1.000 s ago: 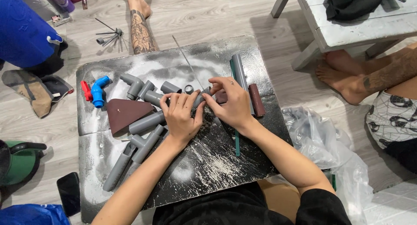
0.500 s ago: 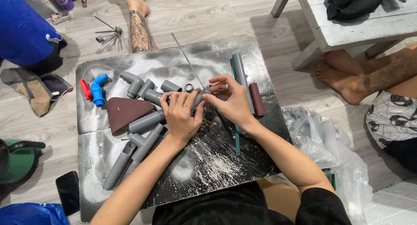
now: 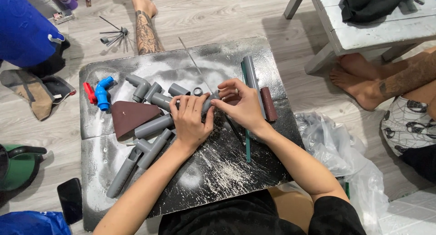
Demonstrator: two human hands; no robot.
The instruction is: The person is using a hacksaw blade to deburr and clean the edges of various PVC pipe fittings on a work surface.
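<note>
While both hands met over the middle of the board, the scene stood as follows.

Grey pipe piece (image 3: 206, 102): a short, matte grey plastic length, lying across the board's centre, mostly hidden under fingers; only its dusty middle section showed between the two hands.
Left hand (image 3: 190, 121): curled over the pipe piece, fingers folded down and wrapped on it.
Right hand (image 3: 243, 108): closed on the pipe's other end, thumb and fingertips pinching it; what sat under the palm could not be told.
Work board (image 3: 218, 171): dark, scuffed and powdered with pale dust, laid on the wooden floor.
Long grey pipe (image 3: 252, 80): lay just beside the right hand, next to a brown block (image 3: 268, 104).
Brown sandpaper sheet (image 3: 129, 117): lay left of the left hand, among grey fittings.
Blue elbow fitting (image 3: 103, 92): near the board's left edge, well apart from the hands.
</note>
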